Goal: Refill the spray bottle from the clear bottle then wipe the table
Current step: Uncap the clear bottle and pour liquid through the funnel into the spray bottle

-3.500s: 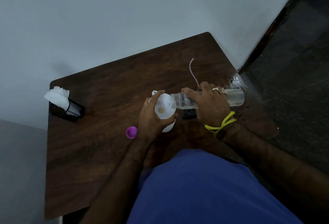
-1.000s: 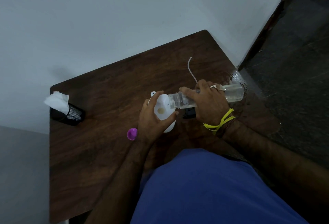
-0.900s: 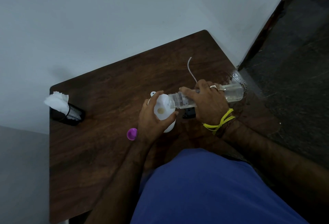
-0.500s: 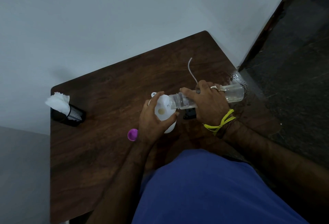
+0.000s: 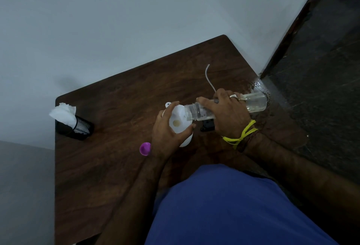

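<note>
Right hand (image 5: 228, 116) round tipped clear bottle (image 5: 255, 103), mouth over white funnel (image 5: 178, 120) in left hand (image 5: 165, 135).

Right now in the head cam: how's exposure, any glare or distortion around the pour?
Head view: dim and underexposed overall, table dark; white funnel is the brightest thing but not blown out; clear bottle shows faint highlights only, liquid level hard to read; wide-angle bends the wall and table edges; left hand and right hand reasonably sharp; soft shadow on the wall behind the tissue holder.
</note>
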